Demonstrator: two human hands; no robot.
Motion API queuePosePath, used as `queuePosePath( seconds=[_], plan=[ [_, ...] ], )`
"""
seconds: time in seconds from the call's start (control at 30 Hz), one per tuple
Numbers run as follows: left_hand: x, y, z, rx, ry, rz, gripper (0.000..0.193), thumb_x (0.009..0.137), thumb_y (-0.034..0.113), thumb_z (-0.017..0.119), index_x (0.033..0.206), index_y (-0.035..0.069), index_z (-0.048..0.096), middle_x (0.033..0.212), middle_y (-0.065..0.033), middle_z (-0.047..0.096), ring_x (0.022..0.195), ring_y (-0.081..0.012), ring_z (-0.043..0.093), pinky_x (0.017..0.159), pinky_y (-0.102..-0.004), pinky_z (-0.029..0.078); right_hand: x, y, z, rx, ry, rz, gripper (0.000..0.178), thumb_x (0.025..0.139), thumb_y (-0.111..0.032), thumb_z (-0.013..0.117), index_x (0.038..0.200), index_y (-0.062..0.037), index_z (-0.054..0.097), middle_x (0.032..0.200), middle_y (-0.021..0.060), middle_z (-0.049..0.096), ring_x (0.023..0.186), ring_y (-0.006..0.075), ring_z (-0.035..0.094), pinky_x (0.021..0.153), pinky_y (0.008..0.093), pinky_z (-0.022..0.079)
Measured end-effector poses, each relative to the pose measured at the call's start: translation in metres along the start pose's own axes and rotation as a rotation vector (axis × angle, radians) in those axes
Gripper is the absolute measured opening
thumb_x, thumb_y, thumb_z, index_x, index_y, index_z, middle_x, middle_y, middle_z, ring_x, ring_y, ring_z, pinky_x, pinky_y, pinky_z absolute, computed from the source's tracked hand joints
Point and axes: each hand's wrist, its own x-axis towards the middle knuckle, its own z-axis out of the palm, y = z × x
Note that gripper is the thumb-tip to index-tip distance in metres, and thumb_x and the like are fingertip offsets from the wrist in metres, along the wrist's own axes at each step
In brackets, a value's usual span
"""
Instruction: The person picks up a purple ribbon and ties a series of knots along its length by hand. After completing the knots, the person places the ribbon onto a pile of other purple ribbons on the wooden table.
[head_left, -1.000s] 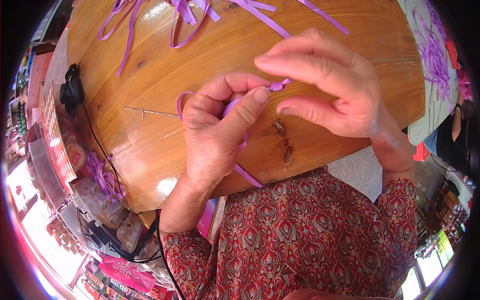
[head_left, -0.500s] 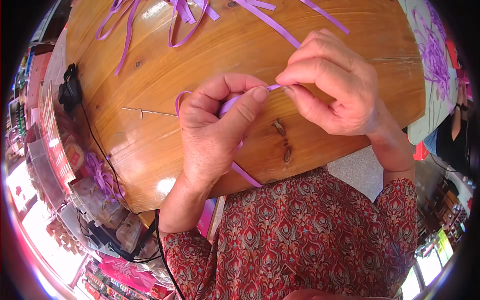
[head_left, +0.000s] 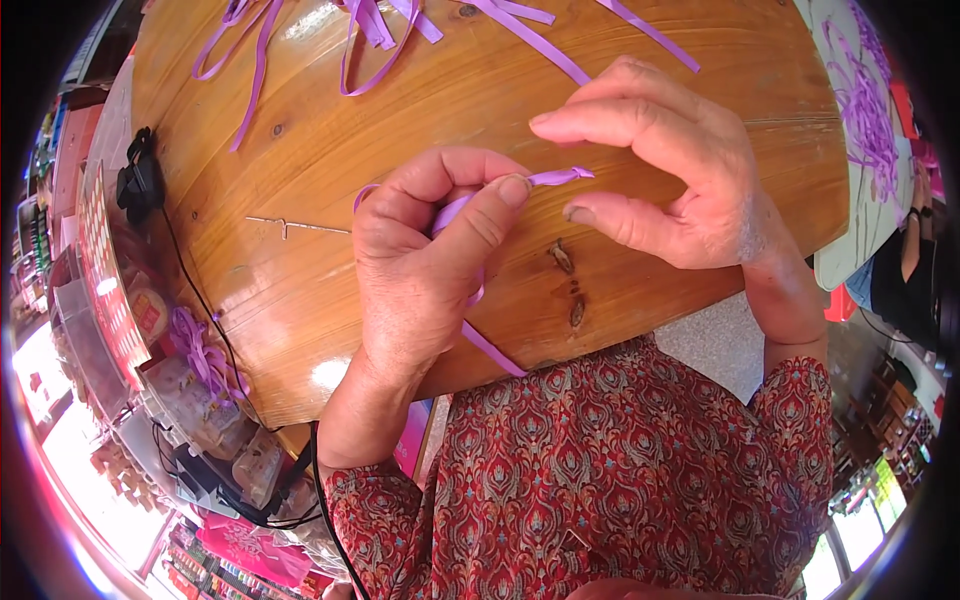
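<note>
Between the thumb and curled fingers of my left hand (head_left: 415,235) is a purple ribbon (head_left: 560,177). Its short end pokes out to the right past the thumb tip, with a small knot or fold at the tip. A loop of it shows behind the knuckles, and a tail hangs down over the table's near edge. My right hand (head_left: 660,165) stands just right of that end, thumb and forefinger spread apart, touching nothing. A thin metal tool with a small side prong (head_left: 285,223) lies on the wood left of my left hand, its right end hidden behind the hand.
More purple ribbons (head_left: 375,50) lie along the far side of the wooden table (head_left: 330,150). A black plug with a cable (head_left: 142,185) rests at the left edge, near clear boxes (head_left: 200,400) and a ribbon bundle (head_left: 200,350). Another purple bundle (head_left: 868,120) hangs at the far right.
My right thumb and forefinger have let go of the ribbon's end and parted. The end now stands free. My left hand keeps its grip, nearly still.
</note>
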Motion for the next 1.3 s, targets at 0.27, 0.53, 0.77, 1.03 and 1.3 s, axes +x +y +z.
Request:
queuePosePath(
  seconds=[0.27, 0.53, 0.77, 1.03, 1.3],
  plan=[
    [0.001, -0.006, 0.001, 0.061, 0.011, 0.044, 0.004, 0.085, 0.004, 0.065, 0.089, 0.002, 0.064, 0.063, 0.0076, 0.053, 0.050, 0.0012, 0.040, 0.044, -0.0151, 0.028, -0.003, 0.005, 0.002, -0.150, -0.035, -0.150, 0.026, 0.064, -0.009, 0.076, 0.086, 0.0002, 0.066, 0.079, 0.0069, 0.057, 0.068, 0.0225, 0.054, 0.063, 0.0341, 0.042],
    [0.001, 0.003, -0.005, 0.180, 0.069, 0.124, 0.003, 0.084, 0.003, 0.066, 0.087, 0.002, 0.065, 0.062, 0.0078, 0.052, 0.050, 0.0009, 0.042, 0.043, -0.0155, 0.030, -0.002, 0.007, 0.002, -0.229, -0.003, -0.213, 0.024, 0.061, -0.009, 0.075, 0.080, 0.0010, 0.066, 0.072, 0.0063, 0.056, 0.065, 0.0221, 0.052, 0.063, 0.0355, 0.040],
    [0.017, 0.019, -0.040, 0.044, 0.226, 0.354, 0.005, 0.087, 0.003, 0.059, 0.088, 0.003, 0.064, 0.060, 0.0033, 0.054, 0.040, -0.0027, 0.041, 0.037, -0.0173, 0.034, -0.001, 0.012, -0.026, -0.324, 0.054, -0.118, 0.015, 0.071, 0.003, 0.069, 0.086, 0.0015, 0.065, 0.076, 0.0074, 0.057, 0.067, 0.0195, 0.053, 0.061, 0.0295, 0.041],
    [0.006, 0.007, -0.021, 0.117, 0.135, 0.302, 0.006, 0.084, 0.003, 0.067, 0.088, 0.002, 0.063, 0.062, 0.0039, 0.055, 0.042, -0.0016, 0.041, 0.037, -0.0173, 0.033, 0.001, 0.009, -0.020, -0.183, 0.153, -0.106, 0.024, 0.075, 0.001, 0.070, 0.099, 0.0034, 0.066, 0.089, 0.0124, 0.062, 0.077, 0.0220, 0.059, 0.065, 0.0277, 0.046],
    [-0.001, 0.007, -0.005, 0.075, 0.110, 0.193, 0.006, 0.084, 0.005, 0.067, 0.089, 0.003, 0.064, 0.062, 0.0064, 0.053, 0.046, 0.0007, 0.040, 0.040, -0.0153, 0.027, -0.004, 0.005, 0.010, -0.123, 0.090, -0.134, 0.036, 0.068, -0.005, 0.075, 0.102, 0.0023, 0.067, 0.090, 0.0091, 0.062, 0.075, 0.0211, 0.057, 0.066, 0.0309, 0.046]
  ],
)
